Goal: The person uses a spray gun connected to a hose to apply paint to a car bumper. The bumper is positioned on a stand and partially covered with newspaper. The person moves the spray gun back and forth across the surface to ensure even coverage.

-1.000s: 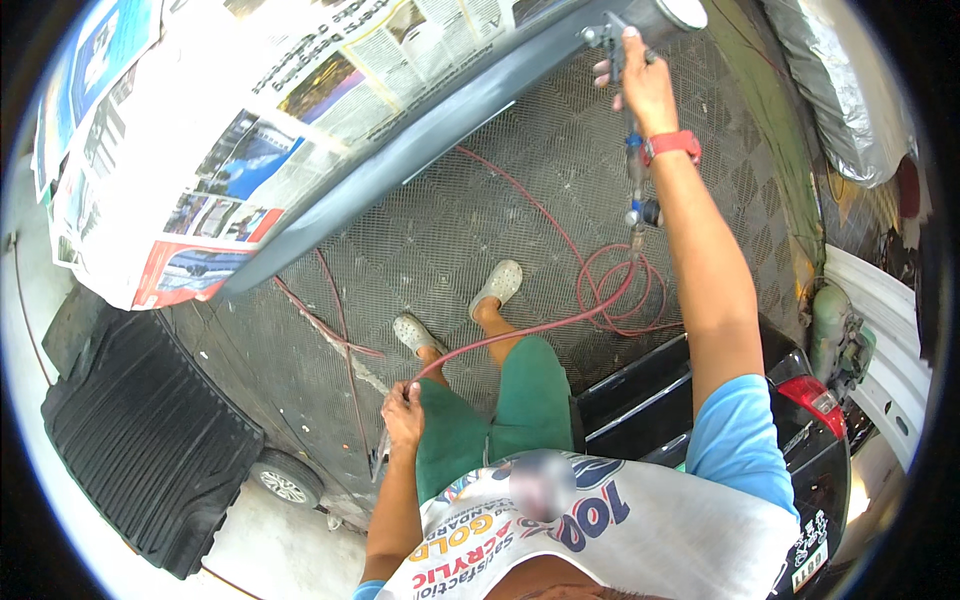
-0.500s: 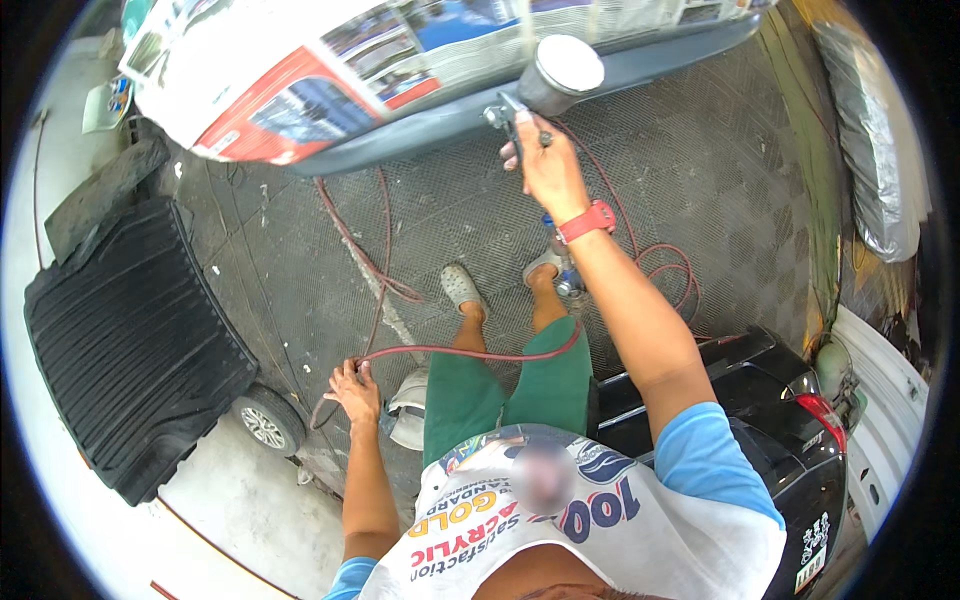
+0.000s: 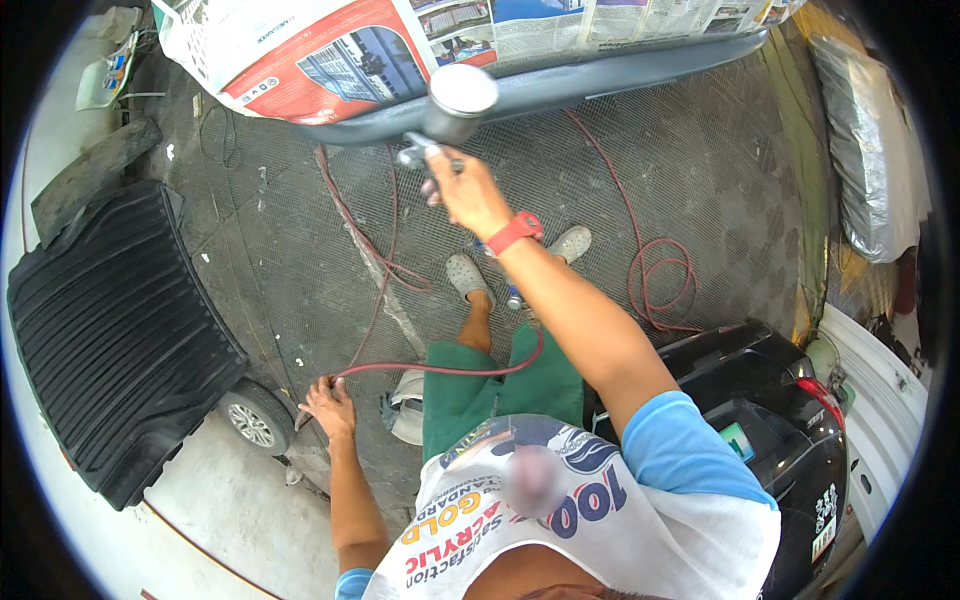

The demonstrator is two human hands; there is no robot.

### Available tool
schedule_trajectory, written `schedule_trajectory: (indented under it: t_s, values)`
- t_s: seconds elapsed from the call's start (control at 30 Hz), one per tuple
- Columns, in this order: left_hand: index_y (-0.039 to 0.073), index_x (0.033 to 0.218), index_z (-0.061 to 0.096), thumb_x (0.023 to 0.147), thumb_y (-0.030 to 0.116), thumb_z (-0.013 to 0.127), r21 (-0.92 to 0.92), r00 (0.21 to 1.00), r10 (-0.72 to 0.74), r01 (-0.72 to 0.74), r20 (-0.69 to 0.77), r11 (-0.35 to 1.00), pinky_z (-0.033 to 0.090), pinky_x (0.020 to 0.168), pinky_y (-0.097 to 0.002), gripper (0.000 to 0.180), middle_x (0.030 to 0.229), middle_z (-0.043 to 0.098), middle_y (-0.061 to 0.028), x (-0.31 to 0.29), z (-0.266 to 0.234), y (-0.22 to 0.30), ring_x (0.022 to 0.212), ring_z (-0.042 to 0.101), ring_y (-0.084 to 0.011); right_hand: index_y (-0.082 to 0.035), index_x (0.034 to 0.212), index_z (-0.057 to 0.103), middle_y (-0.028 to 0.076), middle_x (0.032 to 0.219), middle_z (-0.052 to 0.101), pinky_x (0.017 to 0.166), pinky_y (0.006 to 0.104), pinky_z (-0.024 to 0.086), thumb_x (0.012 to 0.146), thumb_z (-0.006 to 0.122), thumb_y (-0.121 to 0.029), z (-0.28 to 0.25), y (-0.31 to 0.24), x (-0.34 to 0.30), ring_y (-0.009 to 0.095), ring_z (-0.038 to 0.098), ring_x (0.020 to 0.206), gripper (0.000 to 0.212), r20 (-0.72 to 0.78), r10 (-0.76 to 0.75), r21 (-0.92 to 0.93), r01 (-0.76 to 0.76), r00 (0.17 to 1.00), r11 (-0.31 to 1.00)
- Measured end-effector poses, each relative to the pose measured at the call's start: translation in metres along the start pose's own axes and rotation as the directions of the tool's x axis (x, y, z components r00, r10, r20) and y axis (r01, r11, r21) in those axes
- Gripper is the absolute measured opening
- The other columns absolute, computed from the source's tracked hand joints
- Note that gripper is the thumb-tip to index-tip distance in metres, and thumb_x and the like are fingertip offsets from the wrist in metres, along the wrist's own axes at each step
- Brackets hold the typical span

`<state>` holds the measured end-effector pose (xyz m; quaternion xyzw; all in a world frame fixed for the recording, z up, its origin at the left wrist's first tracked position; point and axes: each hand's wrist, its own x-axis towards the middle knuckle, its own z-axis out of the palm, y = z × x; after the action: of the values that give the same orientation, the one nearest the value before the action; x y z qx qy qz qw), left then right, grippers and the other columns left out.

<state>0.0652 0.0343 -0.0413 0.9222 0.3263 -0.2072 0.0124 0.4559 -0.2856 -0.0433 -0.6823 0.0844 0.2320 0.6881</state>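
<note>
My right hand (image 3: 470,196), with a red watch (image 3: 516,232) on the wrist, is wrapped round the handle of a spray gun (image 3: 418,152). On top of the gun sits a grey paint cup with a white lid (image 3: 464,90). The gun is close to the left part of a long grey panel (image 3: 610,92), which runs under newspaper masking (image 3: 545,38). Lower left, my left hand (image 3: 328,406) has its fingers curled round a red air hose (image 3: 440,368). That hose loops across in front of my green shorts; a blue fitting (image 3: 514,298) shows below my right forearm.
More red hose (image 3: 660,262) lies in loops on the dark textured floor (image 3: 540,160). A ribbed black liner (image 3: 120,340) and a wheel (image 3: 256,418) are at left. Behind my right side stands a glossy black car part (image 3: 740,400). A silver-wrapped object (image 3: 868,150) is far right.
My right hand has carried the spray gun left along the grey panel. My left hand has shifted slightly left and down with the hose. My feet have changed position a little.
</note>
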Motion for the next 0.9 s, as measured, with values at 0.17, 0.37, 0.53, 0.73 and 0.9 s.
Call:
schedule_trajectory:
  t_s: [0.17,0.37,0.53,0.73,0.9]
  values:
    - [0.010,0.121,0.068,0.104,0.039,0.061,-0.054,0.982,0.162,-0.158,0.093,0.986,0.014,0.122,-0.0750,0.034,0.119,0.066,-0.0159,-0.011,0.024,0.070,0.125,0.057,-0.0409,-0.005,0.136,0.069,0.007,0.078,0.074,0.056,0.0294,0.054,0.111,0.052,-0.045,-0.109,0.001,-0.020,0.012,0.068,0.065,0.050,-0.271,-0.079,-0.154,0.038,0.959,0.987]
    - [0.010,0.117,0.069,0.101,0.032,0.066,-0.161,0.934,0.335,-0.314,0.124,0.936,0.017,0.122,-0.0746,0.027,0.111,0.067,-0.0132,-0.032,0.033,0.181,0.118,0.059,-0.0397,-0.002,0.135,0.067,0.010,0.088,0.075,0.044,0.0276,0.051,0.113,0.044,-0.047,-0.277,-0.010,-0.024,0.014,0.071,0.069,0.055,-0.499,-0.087,-0.219,-0.028,0.862,0.975]
    - [0.010,0.114,0.070,0.100,0.030,0.067,-0.187,0.874,0.473,-0.450,0.106,0.873,0.020,0.122,-0.0741,0.025,0.104,0.068,-0.0128,-0.047,0.019,0.279,0.110,0.061,-0.0387,0.003,0.131,0.066,0.013,0.088,0.074,0.046,0.0276,0.051,0.113,0.041,-0.047,-0.396,-0.032,-0.020,0.017,0.072,0.074,0.059,-0.577,-0.108,-0.240,-0.042,0.809,0.970]
    - [0.009,0.111,0.070,0.101,0.028,0.067,-0.209,0.812,0.576,-0.550,0.096,0.809,0.022,0.122,-0.0716,0.022,0.099,0.070,-0.0129,-0.061,0.021,0.378,0.105,0.063,-0.0385,0.006,0.122,0.068,0.016,0.091,0.076,0.046,0.0281,0.052,0.112,0.040,-0.053,-0.521,-0.051,0.000,0.019,0.074,0.076,0.066,-0.624,-0.164,-0.287,-0.029,0.764,0.958]
    - [0.007,0.110,0.070,0.101,0.029,0.066,-0.265,0.789,0.598,-0.552,0.142,0.791,0.024,0.123,-0.0691,0.023,0.098,0.071,-0.0128,-0.073,0.013,0.444,0.104,0.064,-0.0377,0.005,0.123,0.069,0.016,0.090,0.077,0.046,0.0272,0.051,0.112,0.040,-0.054,-0.616,-0.063,0.032,0.018,0.075,0.074,0.067,-0.679,-0.204,-0.286,0.002,0.705,0.958]
